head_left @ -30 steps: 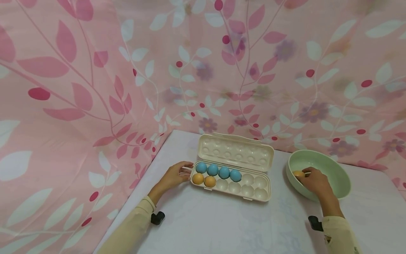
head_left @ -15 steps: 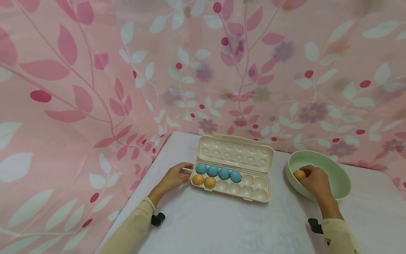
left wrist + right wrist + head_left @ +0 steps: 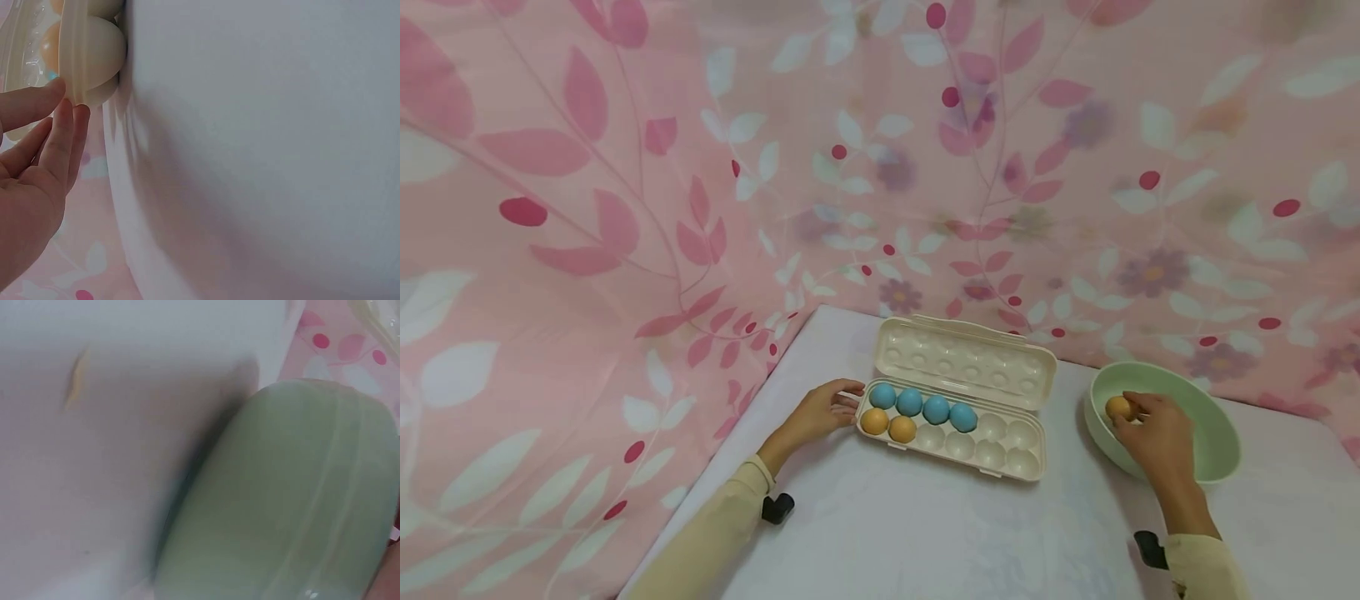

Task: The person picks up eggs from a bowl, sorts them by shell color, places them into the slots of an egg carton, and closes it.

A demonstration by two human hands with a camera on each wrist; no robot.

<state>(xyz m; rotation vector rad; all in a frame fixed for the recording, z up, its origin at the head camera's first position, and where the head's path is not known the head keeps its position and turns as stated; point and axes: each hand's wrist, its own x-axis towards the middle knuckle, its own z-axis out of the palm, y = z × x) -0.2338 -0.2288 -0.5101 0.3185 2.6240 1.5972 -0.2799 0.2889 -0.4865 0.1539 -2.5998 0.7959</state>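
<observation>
A cream egg box (image 3: 951,417) lies with its lid (image 3: 966,360) raised back. Blue eggs (image 3: 936,409) fill part of its far row, and two orange eggs (image 3: 902,429) sit at the left of its near row. My left hand (image 3: 820,412) is at the box's left end; in the left wrist view, thumb and fingertips (image 3: 53,94) pinch its rim. Over the green bowl (image 3: 1213,429) on the right, my right hand (image 3: 1161,437) pinches an orange egg (image 3: 1120,408) between thumb and fingers. The right wrist view shows mostly the bowl's outer wall (image 3: 281,500); the egg is hidden there.
A white cloth (image 3: 955,542) covers the table. Pink leaf-patterned curtains (image 3: 760,208) stand along its back and left side. Several cups at the right of the egg box hold no egg. A black wrist mount (image 3: 777,508) sits at each sleeve.
My right hand has lifted the orange egg a little from inside the bowl, so more of it shows. The left hand stays at the box. The head view has shifted slightly.
</observation>
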